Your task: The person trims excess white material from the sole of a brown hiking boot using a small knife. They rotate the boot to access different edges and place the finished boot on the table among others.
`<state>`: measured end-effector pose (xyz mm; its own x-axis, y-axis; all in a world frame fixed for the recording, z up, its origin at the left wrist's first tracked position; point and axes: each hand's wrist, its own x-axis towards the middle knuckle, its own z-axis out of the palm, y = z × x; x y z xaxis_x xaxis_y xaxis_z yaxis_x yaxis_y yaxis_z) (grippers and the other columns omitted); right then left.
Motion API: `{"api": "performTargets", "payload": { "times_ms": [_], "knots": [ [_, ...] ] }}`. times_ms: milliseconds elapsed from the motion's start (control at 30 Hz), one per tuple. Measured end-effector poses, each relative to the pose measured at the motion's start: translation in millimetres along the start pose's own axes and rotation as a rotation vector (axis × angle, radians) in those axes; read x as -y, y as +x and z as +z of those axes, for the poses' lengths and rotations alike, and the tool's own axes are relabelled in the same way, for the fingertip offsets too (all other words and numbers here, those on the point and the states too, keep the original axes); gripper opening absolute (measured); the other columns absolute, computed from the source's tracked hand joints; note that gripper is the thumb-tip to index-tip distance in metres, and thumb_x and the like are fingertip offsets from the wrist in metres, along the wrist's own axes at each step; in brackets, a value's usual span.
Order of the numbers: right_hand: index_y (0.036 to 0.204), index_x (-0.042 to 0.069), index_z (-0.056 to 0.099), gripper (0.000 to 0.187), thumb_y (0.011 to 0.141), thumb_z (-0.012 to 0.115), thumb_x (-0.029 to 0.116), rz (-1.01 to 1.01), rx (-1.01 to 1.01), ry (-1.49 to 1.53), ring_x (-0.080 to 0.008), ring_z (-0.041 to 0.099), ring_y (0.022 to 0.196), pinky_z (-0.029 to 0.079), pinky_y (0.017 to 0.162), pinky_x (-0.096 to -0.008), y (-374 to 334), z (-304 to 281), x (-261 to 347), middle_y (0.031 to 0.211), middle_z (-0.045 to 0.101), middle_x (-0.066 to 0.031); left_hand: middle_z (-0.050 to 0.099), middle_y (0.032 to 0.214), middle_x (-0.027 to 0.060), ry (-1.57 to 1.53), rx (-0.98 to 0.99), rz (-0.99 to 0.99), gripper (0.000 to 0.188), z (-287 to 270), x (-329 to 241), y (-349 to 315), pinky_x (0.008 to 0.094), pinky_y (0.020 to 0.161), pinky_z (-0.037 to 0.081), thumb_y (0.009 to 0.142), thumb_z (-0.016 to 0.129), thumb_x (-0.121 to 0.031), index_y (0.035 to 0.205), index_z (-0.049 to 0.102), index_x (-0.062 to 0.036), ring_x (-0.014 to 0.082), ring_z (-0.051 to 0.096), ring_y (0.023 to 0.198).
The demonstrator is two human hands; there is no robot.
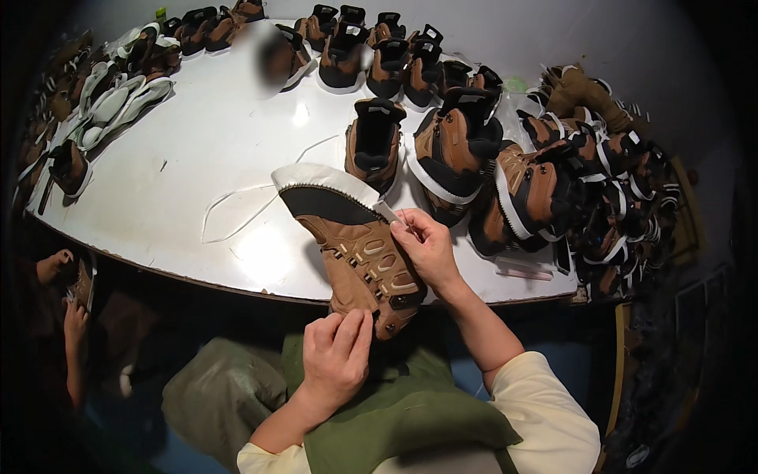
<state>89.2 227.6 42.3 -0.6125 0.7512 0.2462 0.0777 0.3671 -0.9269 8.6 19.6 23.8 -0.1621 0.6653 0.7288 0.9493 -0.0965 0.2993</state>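
A brown and black boot (355, 261) is held tilted over the table's near edge and my lap. Its toe points to the upper left, with a white band and a row of stitches along the sole edge. My left hand (338, 359) is closed on the boot at its ankle opening, at the lower end. On the boot's right side, my right hand (426, 249) pinches a small pale strip (385, 212) by the end of the white band. The fingertips of that hand lie close against the boot; whether they grip it too is hard to see.
Several finished-looking boots (456, 146) stand right of the held one on the white table (158, 197). A loose white cord (237, 229) lies left. More boots line the back; white soles (118, 107) pile at far left. Another person's hands (75, 320) hold a shoe at lower left.
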Motion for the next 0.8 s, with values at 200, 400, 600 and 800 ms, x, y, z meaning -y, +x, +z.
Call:
{"api": "performTargets", "payload": {
  "times_ms": [200, 400, 600, 800],
  "knots": [
    [0.091, -0.001, 0.065, 0.02, 0.096, 0.06, 0.018, 0.036, 0.06, 0.004, -0.001, 0.044, 0.071, 0.038, 0.065, -0.0177, 7.1, -2.2, 4.8, 0.082, 0.056, 0.0074, 0.059, 0.109, 0.0099, -0.003, 0.01, -0.011, 0.038, -2.4, 1.8, 1.8, 0.0375, 0.073, 0.045, 0.068, 0.063, -0.003, 0.105, 0.065, 0.0032, 0.026, 0.054, 0.092],
    [0.091, 0.002, 0.062, 0.022, 0.098, 0.059, 0.022, 0.243, 0.06, 0.4, -0.0009, 0.047, 0.071, 0.041, 0.065, -0.0189, 8.5, 5.3, 3.6, 0.081, 0.058, 0.0051, 0.059, 0.108, 0.0105, -0.034, 0.003, -0.04, 0.037, -0.3, 4.0, 0.2, 0.0386, 0.074, 0.045, 0.068, 0.063, 0.001, 0.105, 0.065, 0.002, 0.0281, 0.054, 0.092],
    [0.095, 0.001, 0.062, 0.024, 0.1, 0.055, 0.023, 0.232, 0.076, 0.483, -0.0017, 0.05, 0.075, 0.043, 0.07, -0.0193, 6.5, 7.3, -0.2, 0.085, 0.06, 0.0039, 0.059, 0.102, 0.0115, -0.144, -0.001, -0.121, 0.035, -4.0, 10.9, 5.2, 0.0389, 0.074, 0.046, 0.066, 0.068, 0.002, 0.101, 0.064, -0.0002, 0.0301, 0.056, 0.088],
    [0.092, 0.0, 0.061, 0.026, 0.1, 0.054, 0.024, 0.17, 0.084, 0.405, -0.0012, 0.045, 0.075, 0.039, 0.067, -0.0183, 4.4, 9.9, -5.2, 0.082, 0.055, 0.0066, 0.061, 0.091, 0.0103, -0.271, -0.041, -0.209, 0.023, -8.8, 23.9, 20.5, 0.0368, 0.068, 0.047, 0.07, 0.074, -0.005, 0.091, 0.065, -0.0031, 0.0278, 0.059, 0.078]
  ]
}}
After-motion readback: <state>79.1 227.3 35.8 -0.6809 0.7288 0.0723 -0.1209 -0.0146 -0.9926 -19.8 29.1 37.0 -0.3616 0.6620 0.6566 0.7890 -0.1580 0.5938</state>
